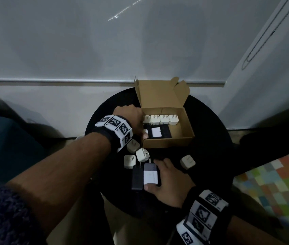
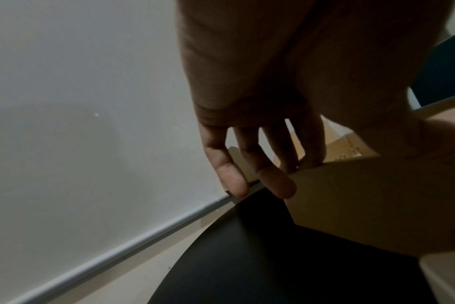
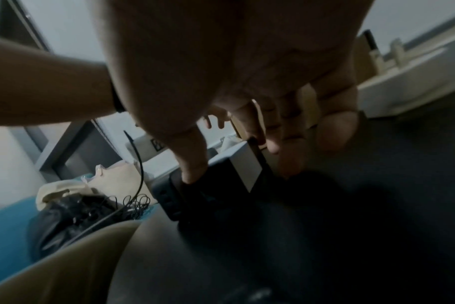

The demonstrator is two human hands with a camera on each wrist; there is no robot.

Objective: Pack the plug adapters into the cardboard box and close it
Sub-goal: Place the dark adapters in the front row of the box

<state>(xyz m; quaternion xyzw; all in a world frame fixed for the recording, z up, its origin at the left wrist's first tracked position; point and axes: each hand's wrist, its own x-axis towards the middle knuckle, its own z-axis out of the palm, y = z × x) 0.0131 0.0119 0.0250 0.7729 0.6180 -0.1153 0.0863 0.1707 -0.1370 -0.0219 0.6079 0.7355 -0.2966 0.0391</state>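
Right now the packing is mid-run: the cardboard box [image 1: 166, 128] sits open on the round black bench [image 1: 211, 138], lid flap standing up at its far side, and a row of four white plug adapters [image 1: 159, 119] lines its back wall, with a black adapter bearing a white label [image 1: 158, 132] lying flat in front of them. The left hand [image 1: 131, 119] steadies the box at its left wall: fingers [image 2: 273, 181] hang straight down the outside of the cardboard, thumb hooked over the rim, a light bracing grip. The right hand [image 1: 168, 181], on the near side of the box, closes its grip on a second labelled black adapter [image 1: 150, 175], thumb on its near end and fingers along its far side. Another black adapter [image 1: 137, 178] lies touching it on the left.

Next, by my reckoning, comes a lift and a carry to the bare floor at the right of the box, prongs kept clear of the wall.

Loose white cubes [image 1: 142, 154] wait just in front of the box, one more [image 1: 187, 162] off to the right. They look hard, smooth, rounded plastic; the box is matte brown card, thin and creased at the folds.
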